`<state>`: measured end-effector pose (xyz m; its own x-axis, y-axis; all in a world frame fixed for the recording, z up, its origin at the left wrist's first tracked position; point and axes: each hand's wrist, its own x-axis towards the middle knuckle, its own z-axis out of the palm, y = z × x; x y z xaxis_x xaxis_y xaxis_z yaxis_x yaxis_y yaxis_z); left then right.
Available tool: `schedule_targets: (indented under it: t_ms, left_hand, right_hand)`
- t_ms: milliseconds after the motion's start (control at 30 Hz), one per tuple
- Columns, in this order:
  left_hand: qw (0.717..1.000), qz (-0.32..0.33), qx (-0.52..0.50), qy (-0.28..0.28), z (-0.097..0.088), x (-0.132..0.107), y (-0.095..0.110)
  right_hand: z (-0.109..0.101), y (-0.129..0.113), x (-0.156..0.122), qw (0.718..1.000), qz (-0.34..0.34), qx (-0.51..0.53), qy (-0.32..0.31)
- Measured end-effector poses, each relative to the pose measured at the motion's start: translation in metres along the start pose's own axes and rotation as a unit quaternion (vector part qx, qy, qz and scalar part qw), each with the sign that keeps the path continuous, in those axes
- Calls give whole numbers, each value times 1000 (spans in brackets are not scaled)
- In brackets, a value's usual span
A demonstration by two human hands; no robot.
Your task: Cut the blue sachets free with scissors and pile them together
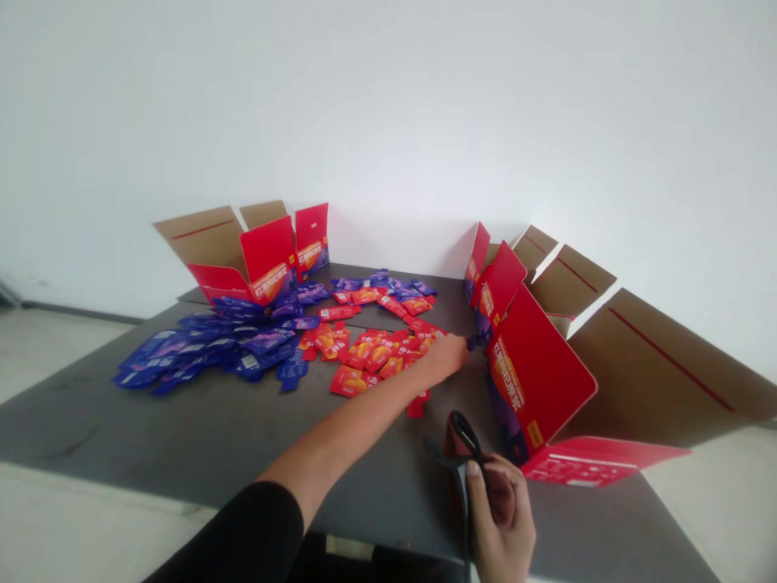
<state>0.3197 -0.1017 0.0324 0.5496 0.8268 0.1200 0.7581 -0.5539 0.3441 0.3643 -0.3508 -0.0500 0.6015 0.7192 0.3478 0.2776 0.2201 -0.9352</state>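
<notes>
- Red printed packets (380,352) lie scattered mid-table on my feed, with blue packets (224,344) heaped at 9 o'clock from them.
- My view shows the left hand (440,360), in a black sleeve (243,534), stretched towards 3 o'clock across the red packets.
- Its fingers (458,350) sit close together at a small blue piece (473,342); I cannot tell whether they grip it.
- The right hand (501,518) sits at 5 o'clock, fingers curled around a dark red pouch (455,453) with a black edge.
- One open cardboard box (655,364) stands at 3 o'clock, its red panels beside the small blue piece; another (200,239) stands at 11 o'clock.
- All of this rests on a grey table (151,421).
</notes>
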Motion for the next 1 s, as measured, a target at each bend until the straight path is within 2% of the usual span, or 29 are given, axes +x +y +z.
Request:
schedule_targets:
  t_ms: [67,167,267,333,433,500,533,600,667,767,867,1000]
  left_hand:
    - [999,-27,-20,25,-16,-12,-5]
    - [996,-26,-54,60,-44,-41,-9]
    - [991,-7,-108,77,-67,-90,-16]
    - [974,7,-213,82,-75,-132,-24]
    - [908,-21,-416,41,-71,-203,-42]
    - [873,-60,-484,-11,-59,-247,-55]
    - [863,-84,-498,-30,-52,-265,-61]
    - [867,-126,-478,-54,-36,-293,-71]
    - [892,-158,-419,-55,-23,-310,-77]
    - [933,-169,-318,-15,-13,-318,-81]
    - [959,-142,-241,37,-7,-314,-80]
    - [977,-82,-173,91,-1,-311,-79]
  right_hand:
    - [0,-2,-1,1000,7,-9,2]
    - [0,-3,-2,1000,16,-17,8]
    - [-3,-5,-3,999,33,-3,24]
    - [-5,-6,-2,998,38,18,52]
    - [-8,-5,0,994,24,47,95]
    - [-9,-3,1,994,17,48,101]
    - [-9,-2,1,994,16,43,99]
    - [-8,-2,1,995,20,35,89]
    - [-6,-2,1,996,24,36,84]
    - [-3,-6,1,996,22,24,77]
    - [0,-10,1,998,12,1,60]
    - [2,-10,3,999,11,-4,40]
